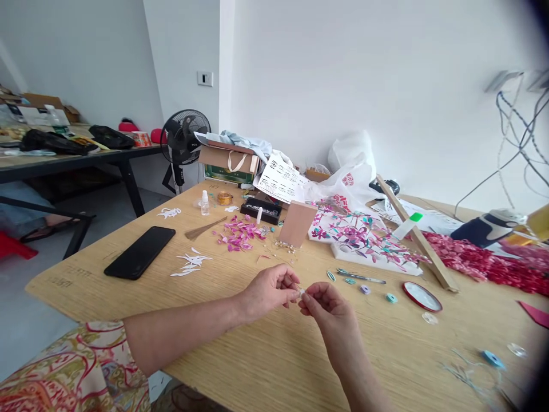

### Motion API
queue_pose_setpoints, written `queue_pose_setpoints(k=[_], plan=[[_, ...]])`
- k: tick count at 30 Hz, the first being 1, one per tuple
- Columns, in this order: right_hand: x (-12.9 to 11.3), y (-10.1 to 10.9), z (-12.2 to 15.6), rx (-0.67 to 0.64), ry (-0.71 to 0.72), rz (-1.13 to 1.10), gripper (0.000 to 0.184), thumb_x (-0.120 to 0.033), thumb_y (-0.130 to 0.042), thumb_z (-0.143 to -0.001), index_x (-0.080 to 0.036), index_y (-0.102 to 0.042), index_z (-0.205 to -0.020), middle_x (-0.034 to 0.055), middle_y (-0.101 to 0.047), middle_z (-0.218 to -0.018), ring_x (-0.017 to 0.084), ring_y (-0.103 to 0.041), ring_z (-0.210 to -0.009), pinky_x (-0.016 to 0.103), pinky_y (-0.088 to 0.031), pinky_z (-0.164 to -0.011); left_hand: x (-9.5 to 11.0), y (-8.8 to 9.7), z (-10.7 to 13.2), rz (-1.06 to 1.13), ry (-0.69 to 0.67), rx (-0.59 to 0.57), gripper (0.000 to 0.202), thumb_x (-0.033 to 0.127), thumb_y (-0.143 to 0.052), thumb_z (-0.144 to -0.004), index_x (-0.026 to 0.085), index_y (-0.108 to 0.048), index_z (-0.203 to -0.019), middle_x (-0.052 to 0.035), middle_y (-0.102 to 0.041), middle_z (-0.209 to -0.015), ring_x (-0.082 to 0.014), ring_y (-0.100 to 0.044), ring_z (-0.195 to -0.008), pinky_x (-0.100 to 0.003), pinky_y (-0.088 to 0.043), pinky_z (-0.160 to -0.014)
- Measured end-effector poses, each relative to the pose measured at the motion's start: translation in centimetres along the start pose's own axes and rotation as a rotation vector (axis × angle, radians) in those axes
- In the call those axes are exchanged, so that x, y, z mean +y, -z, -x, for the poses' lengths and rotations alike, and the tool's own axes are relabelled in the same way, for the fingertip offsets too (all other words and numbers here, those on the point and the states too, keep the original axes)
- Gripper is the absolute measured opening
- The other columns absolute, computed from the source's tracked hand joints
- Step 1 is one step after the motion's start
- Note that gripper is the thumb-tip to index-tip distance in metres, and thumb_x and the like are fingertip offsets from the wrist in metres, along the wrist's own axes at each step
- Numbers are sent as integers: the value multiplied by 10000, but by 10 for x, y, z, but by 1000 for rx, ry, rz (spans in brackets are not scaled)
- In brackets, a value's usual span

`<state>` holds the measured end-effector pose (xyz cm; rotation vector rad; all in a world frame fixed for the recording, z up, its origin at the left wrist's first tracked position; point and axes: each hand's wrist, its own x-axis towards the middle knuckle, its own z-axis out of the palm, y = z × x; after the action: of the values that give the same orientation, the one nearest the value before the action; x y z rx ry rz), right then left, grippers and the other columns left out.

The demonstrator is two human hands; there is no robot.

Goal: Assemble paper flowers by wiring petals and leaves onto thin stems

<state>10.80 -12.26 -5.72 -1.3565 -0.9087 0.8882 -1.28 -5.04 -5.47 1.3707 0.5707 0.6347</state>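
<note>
Over the front middle of the wooden table (206,326), my left hand (270,289) and my right hand (328,312) meet at the fingertips. Pinched between them is a tiny white piece (302,292), too small to name and mostly covered by the fingers. Both hands are closed on it, thumbs against forefingers. Beyond them lie pink petal-shaped pieces (240,233) and some small beads (290,248) beside an upright wooden block (297,224). White leaf-shaped cutouts (191,263) lie to the left. Tweezers (362,277) and small thread spools (365,289) are right of my hands.
A black phone (140,252) lies at left. Behind are a small bottle (205,203), a black tray (261,210) and printed sheets (281,178). Purple flower sprigs (364,234) rest on white foam, near a wooden bar (416,237) and a red-rimmed round dish (422,296).
</note>
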Motion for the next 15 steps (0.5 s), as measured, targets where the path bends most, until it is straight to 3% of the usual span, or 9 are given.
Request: queue_pose_setpoints(k=[6,9,12,15], plan=[[5,-6,3,21,59,42,210,-318,-650,-620,-187,-486,-639,-32,-555,-538,114,-535,-505,233,-441,-486,-6,0,1,-61,7,-41,189,289,-585,-673,116,-576,-748,-15,-584,-640,-96,-520,-599,-205,-382,-530],[5,-2,12,60,118,167,159,-321,-599,-666,-192,-509,-691,-6,-581,-594,138,-559,-550,257,-459,-513,-10,1,3,-86,-6,-18,156,261,-591,-663,117,-588,-724,-9,-580,-641,-81,-491,-565,-202,-385,-527],[-5,26,29,210,203,474,158,-345,-541,-707,-198,-547,-762,32,-620,-695,166,-590,-633,278,-469,-581,-12,3,3,-97,-15,8,133,244,-607,-636,126,-588,-696,10,-548,-613,-77,-474,-556,-200,-393,-522],[-17,84,51,420,180,827,214,-411,-481,-712,-217,-564,-747,45,-641,-728,180,-609,-640,276,-463,-590,-11,6,4,-81,5,2,156,267,-620,-617,131,-580,-682,6,-557,-625,-93,-500,-586,-205,-397,-523]])
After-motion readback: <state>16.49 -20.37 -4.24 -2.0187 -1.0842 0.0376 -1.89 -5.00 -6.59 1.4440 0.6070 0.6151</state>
